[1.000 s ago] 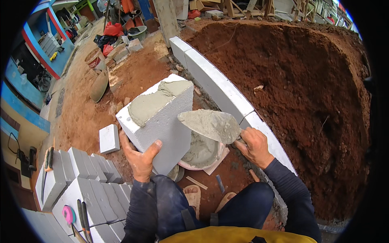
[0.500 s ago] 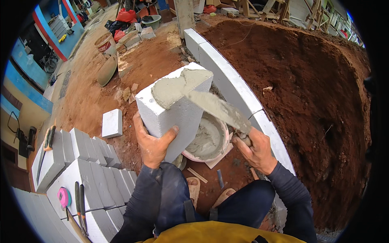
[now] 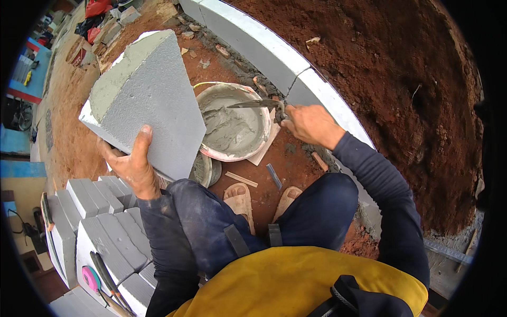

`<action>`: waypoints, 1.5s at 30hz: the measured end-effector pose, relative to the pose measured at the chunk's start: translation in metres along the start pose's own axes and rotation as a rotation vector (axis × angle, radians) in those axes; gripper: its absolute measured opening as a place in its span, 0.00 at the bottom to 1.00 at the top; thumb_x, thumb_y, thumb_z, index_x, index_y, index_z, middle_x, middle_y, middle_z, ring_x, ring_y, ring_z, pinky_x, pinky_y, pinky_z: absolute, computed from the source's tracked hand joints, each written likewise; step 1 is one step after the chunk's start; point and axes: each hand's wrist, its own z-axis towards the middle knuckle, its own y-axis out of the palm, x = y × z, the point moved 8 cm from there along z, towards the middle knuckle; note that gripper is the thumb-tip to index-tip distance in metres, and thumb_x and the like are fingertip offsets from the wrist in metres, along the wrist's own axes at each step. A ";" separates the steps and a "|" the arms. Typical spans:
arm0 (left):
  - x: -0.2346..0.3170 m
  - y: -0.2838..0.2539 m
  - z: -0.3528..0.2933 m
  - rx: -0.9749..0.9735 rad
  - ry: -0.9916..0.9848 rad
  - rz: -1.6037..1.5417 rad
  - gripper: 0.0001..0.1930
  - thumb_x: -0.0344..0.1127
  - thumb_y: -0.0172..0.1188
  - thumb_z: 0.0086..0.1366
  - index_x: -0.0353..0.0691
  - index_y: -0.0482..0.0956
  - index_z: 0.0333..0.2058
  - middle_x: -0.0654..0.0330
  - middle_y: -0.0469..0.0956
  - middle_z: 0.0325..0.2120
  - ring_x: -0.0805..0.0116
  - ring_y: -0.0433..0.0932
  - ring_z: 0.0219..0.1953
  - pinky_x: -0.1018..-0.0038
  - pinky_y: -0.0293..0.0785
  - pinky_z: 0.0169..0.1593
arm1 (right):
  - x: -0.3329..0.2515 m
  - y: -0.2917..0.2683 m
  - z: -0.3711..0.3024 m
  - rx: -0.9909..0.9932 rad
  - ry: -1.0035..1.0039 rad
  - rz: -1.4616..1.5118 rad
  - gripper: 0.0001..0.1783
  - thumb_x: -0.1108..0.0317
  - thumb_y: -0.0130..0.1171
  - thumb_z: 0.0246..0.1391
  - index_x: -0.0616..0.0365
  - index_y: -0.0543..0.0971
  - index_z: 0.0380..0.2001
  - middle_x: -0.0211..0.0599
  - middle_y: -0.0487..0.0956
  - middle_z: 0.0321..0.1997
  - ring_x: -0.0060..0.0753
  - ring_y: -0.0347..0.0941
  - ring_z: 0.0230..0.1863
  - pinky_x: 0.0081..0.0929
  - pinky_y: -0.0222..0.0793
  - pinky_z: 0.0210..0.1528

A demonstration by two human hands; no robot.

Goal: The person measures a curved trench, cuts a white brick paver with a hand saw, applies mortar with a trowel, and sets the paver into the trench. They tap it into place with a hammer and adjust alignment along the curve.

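Note:
My left hand [image 3: 134,166] holds up a large white lightweight concrete block [image 3: 158,108], its thumb on the near face and the other fingers partly hidden behind. Grey mortar [image 3: 124,74] coats the block's narrow upper side. In my right hand [image 3: 316,126], the fingers close round the handle of a trowel [image 3: 253,104]. The trowel's blade is over a round bucket [image 3: 232,157] of wet mortar [image 3: 228,127], seen almost edge-on. Whether the blade touches the mortar I cannot tell. A second container [image 3: 213,171] stands partly under the block, between it and the bucket.
A low white block wall [image 3: 296,68] curves along the right, with dug red soil [image 3: 380,79] beyond. Stacked blocks [image 3: 108,238] at the lower left carry a pink tape measure [image 3: 91,277] and a dark-handled tool [image 3: 108,274]. Wood strips [image 3: 241,179] lie near my sandals.
The block has shifted left and tilted, showing more of its broad face. The trowel has left the mortar on the block and is now over the bucket. My view has tipped downward.

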 end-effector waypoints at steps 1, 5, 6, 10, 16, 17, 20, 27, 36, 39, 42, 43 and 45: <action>0.002 -0.001 0.000 0.004 0.020 0.035 0.54 0.43 0.80 0.43 0.28 0.65 0.68 0.39 0.73 0.55 0.46 0.75 0.60 0.48 0.69 0.67 | -0.005 0.023 0.025 -0.154 0.033 -0.027 0.19 0.54 0.59 0.68 0.59 0.85 0.44 0.47 0.87 0.39 0.55 0.86 0.42 0.48 0.81 0.43; 0.004 -0.009 -0.001 0.036 0.023 0.069 0.53 0.43 0.80 0.43 0.28 0.66 0.67 0.40 0.72 0.56 0.45 0.74 0.61 0.47 0.68 0.67 | -0.053 0.086 0.104 -0.478 -0.084 -0.118 0.18 0.64 0.57 0.58 0.63 0.89 0.42 0.55 0.88 0.46 0.57 0.87 0.47 0.49 0.82 0.49; 0.003 -0.013 -0.002 0.043 0.020 0.068 0.53 0.43 0.80 0.43 0.28 0.66 0.67 0.40 0.72 0.56 0.45 0.74 0.61 0.46 0.68 0.67 | -0.065 0.097 0.113 -0.555 -0.142 -0.105 0.18 0.65 0.56 0.57 0.66 0.89 0.40 0.57 0.88 0.45 0.60 0.87 0.45 0.50 0.82 0.48; 0.002 -0.028 0.001 0.040 0.054 0.127 0.54 0.44 0.80 0.43 0.29 0.66 0.67 0.39 0.72 0.56 0.45 0.74 0.62 0.45 0.68 0.67 | -0.076 0.110 0.115 -0.802 -0.031 -0.016 0.29 0.47 0.53 0.71 0.66 0.88 0.37 0.48 0.86 0.30 0.47 0.84 0.30 0.47 0.79 0.39; -0.001 -0.033 0.006 0.028 0.027 0.137 0.53 0.44 0.80 0.45 0.29 0.66 0.67 0.39 0.72 0.56 0.45 0.74 0.62 0.46 0.68 0.67 | -0.070 0.098 0.097 -0.958 0.073 0.349 0.36 0.36 0.47 0.74 0.61 0.83 0.31 0.32 0.74 0.18 0.30 0.73 0.19 0.35 0.72 0.22; 0.000 -0.033 0.006 0.023 0.037 0.132 0.52 0.44 0.80 0.45 0.28 0.66 0.67 0.39 0.72 0.56 0.45 0.74 0.62 0.46 0.68 0.67 | -0.063 0.101 0.092 -0.964 0.132 0.429 0.36 0.36 0.47 0.74 0.60 0.82 0.30 0.30 0.72 0.18 0.28 0.71 0.18 0.33 0.71 0.21; -0.005 -0.038 0.005 0.025 0.038 0.132 0.52 0.45 0.80 0.45 0.28 0.66 0.67 0.39 0.73 0.56 0.45 0.75 0.61 0.46 0.68 0.67 | -0.037 0.120 0.071 -1.027 0.263 0.708 0.38 0.33 0.47 0.73 0.59 0.82 0.30 0.24 0.67 0.15 0.21 0.66 0.13 0.25 0.64 0.14; -0.014 -0.037 0.009 -0.061 0.066 -0.068 0.44 0.36 0.76 0.55 0.29 0.67 0.69 0.43 0.73 0.62 0.52 0.75 0.60 0.54 0.71 0.66 | 0.009 0.121 -0.010 -0.544 0.233 1.277 0.31 0.43 0.58 0.70 0.60 0.81 0.23 0.28 0.70 0.10 0.22 0.62 0.05 0.24 0.57 0.06; 0.067 0.038 -0.013 -0.307 0.301 0.256 0.35 0.40 0.77 0.58 0.31 0.75 0.61 0.45 0.79 0.56 0.47 0.78 0.55 0.43 0.75 0.59 | 0.043 0.130 -0.308 0.039 0.723 1.529 0.30 0.44 0.58 0.70 0.58 0.79 0.21 0.28 0.69 0.12 0.22 0.65 0.10 0.27 0.62 0.15; 0.037 0.068 -0.006 -0.373 0.073 -0.190 0.34 0.36 0.77 0.55 0.31 0.76 0.60 0.45 0.79 0.56 0.48 0.78 0.55 0.43 0.75 0.59 | 0.026 0.143 -0.429 -0.008 1.069 1.596 0.30 0.43 0.60 0.67 0.59 0.80 0.22 0.27 0.69 0.12 0.23 0.64 0.09 0.27 0.59 0.12; 0.027 0.091 -0.005 -0.422 0.091 -0.292 0.35 0.34 0.79 0.53 0.31 0.77 0.59 0.47 0.80 0.55 0.49 0.78 0.55 0.44 0.74 0.61 | 0.005 0.157 -0.542 -0.069 1.342 1.607 0.28 0.42 0.60 0.67 0.58 0.81 0.27 0.24 0.68 0.13 0.22 0.65 0.10 0.25 0.62 0.11; 0.028 0.097 -0.005 -0.429 0.102 -0.332 0.35 0.33 0.79 0.53 0.31 0.77 0.60 0.47 0.80 0.55 0.49 0.78 0.55 0.44 0.74 0.61 | -0.002 0.166 -0.574 -0.053 1.456 1.629 0.29 0.41 0.59 0.69 0.57 0.81 0.26 0.23 0.68 0.13 0.21 0.66 0.10 0.26 0.62 0.11; 0.035 0.109 -0.010 -0.455 0.125 -0.379 0.36 0.33 0.79 0.53 0.30 0.77 0.60 0.48 0.80 0.55 0.50 0.78 0.55 0.45 0.74 0.61 | -0.010 0.187 -0.619 0.054 1.596 1.725 0.29 0.40 0.57 0.71 0.55 0.79 0.28 0.22 0.70 0.13 0.19 0.66 0.10 0.23 0.63 0.11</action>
